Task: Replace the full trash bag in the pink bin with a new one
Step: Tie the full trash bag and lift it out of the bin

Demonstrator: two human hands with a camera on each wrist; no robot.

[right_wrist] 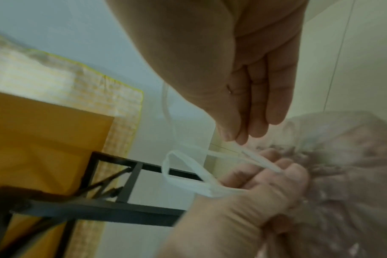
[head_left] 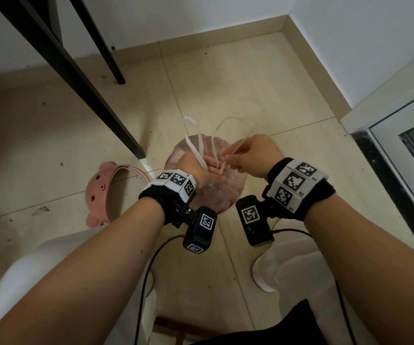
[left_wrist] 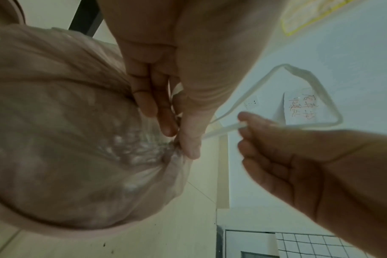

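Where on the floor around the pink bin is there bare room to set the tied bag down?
Bare tile lies beyond the pink bin, toward the wall corner, and right of it up to the door frame. Left is crowded: the bear-faced lid and black table leg. The near side holds the person's knees.

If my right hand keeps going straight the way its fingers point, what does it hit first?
Most likely the left hand, which grips the bag neck just beyond the right hand and its drawstring. Depth is unclear, so it may meet the bag instead.
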